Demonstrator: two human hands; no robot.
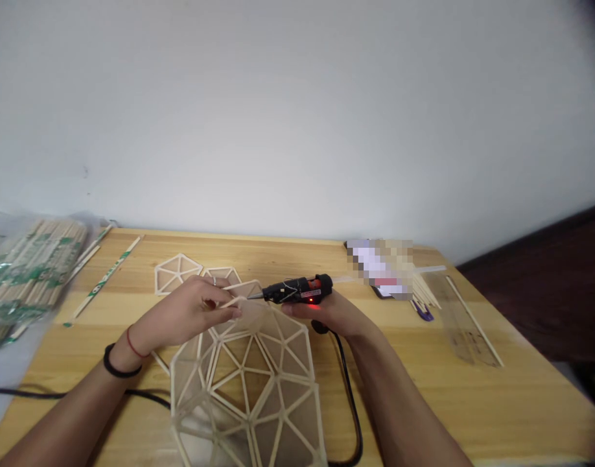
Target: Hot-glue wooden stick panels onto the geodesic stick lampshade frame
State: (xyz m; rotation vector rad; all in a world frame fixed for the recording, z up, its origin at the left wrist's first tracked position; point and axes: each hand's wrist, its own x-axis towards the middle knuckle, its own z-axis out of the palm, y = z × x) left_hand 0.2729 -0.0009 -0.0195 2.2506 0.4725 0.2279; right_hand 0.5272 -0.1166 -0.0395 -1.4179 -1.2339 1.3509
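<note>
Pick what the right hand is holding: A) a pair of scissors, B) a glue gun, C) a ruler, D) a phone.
B: the right hand grips a black glue gun with a red light on, its nozzle aimed at the wooden stick dome that the left hand steadies.

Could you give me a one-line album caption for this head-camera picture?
Left hand steadies a stick dome while right hand aims a glue gun at it.

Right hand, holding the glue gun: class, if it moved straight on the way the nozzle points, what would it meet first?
Probably the left hand's fingers at the stick dome's top edge; the right hand aims the glue gun there, though depth is unclear.
</note>
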